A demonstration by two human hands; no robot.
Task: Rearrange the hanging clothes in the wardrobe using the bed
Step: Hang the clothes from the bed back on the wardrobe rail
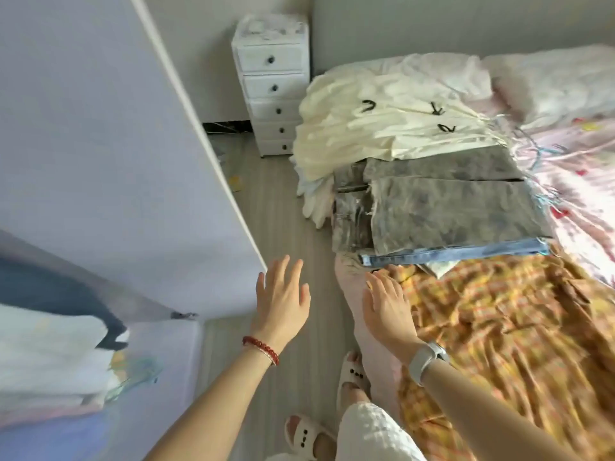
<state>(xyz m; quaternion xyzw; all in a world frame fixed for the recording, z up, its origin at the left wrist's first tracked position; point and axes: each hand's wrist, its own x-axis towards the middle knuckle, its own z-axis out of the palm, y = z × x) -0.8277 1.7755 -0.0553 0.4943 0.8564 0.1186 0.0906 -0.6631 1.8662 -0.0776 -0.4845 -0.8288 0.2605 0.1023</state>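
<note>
Clothes [416, 168] stacked on bed [572, 181]: soft, limp, light; lift by black hanger hooks [367, 106]; left hand [283, 294] and right hand [387, 302] spread flat, holding nothing.

You see a wardrobe door [109, 144] with a smooth, matt white panel finish. The floor [286, 227] shows matt, wood-look planks in pale grey. The drawer unit [271, 84] appears to be white plastic with dark knobs. On the bed [565, 181], the sheet is soft printed cloth. The cream garments [376, 128] are thin, creased cloth; the grey trousers [442, 207] are coarse mottled denim. The orange plaid cloth [499, 327] is rumpled woven fabric.
</note>
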